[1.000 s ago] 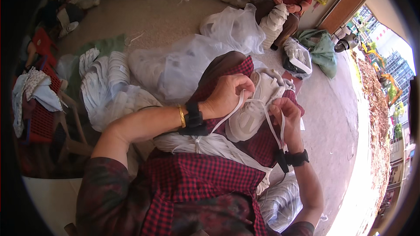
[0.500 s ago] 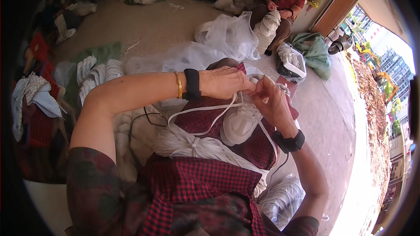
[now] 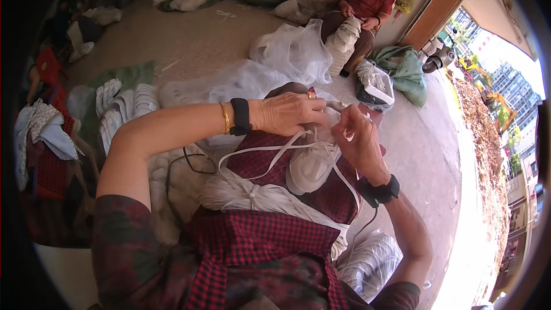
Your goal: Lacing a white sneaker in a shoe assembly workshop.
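Well to the left of the left hand, garments are piled on a red plastic basket. Nearer that hand, white shoe parts are stacked in rows. Below it, a bundle of white laces is laid across the lap. The left hand is curled over the upper part of a white sneaker; whether anything is gripped cannot be told. The sneaker is seated on checkered cloth between and below both hands, its white shoelace looped leftward. By the right hand, a bit of shoelace is pinched. Beyond it, a white bin is seen.
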`<state>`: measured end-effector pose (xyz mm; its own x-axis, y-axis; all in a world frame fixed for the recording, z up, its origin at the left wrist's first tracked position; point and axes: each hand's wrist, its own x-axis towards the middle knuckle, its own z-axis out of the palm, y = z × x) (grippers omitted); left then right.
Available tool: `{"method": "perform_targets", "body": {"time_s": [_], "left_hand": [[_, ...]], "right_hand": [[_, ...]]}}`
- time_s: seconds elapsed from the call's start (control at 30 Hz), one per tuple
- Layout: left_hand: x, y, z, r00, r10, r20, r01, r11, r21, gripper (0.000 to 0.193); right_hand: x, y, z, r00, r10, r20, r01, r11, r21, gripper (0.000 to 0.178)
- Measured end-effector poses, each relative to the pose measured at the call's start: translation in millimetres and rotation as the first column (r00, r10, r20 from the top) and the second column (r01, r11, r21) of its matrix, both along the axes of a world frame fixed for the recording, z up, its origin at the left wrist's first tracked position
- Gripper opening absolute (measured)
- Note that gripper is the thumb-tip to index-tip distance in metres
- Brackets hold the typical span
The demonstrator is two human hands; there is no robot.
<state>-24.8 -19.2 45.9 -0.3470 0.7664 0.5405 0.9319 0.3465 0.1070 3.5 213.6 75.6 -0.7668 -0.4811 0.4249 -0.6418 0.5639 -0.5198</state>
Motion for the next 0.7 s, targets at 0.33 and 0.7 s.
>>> {"method": "perform_targets", "body": {"time_s": [0.33,0.7], "left_hand": [[0,82,43,0.818,0.017,0.576,-0.063,0.996,0.061,0.022],[29,34,39,0.819,0.216,0.531,-0.295,0.953,0.067,0.017]], "right_hand": [[13,77,41,0.962,-0.143,0.232,0.173,0.978,-0.114,0.02],[-10,34,14,0.995,0.04,0.095,-0.025,0.988,-0.151,0.025]]}}
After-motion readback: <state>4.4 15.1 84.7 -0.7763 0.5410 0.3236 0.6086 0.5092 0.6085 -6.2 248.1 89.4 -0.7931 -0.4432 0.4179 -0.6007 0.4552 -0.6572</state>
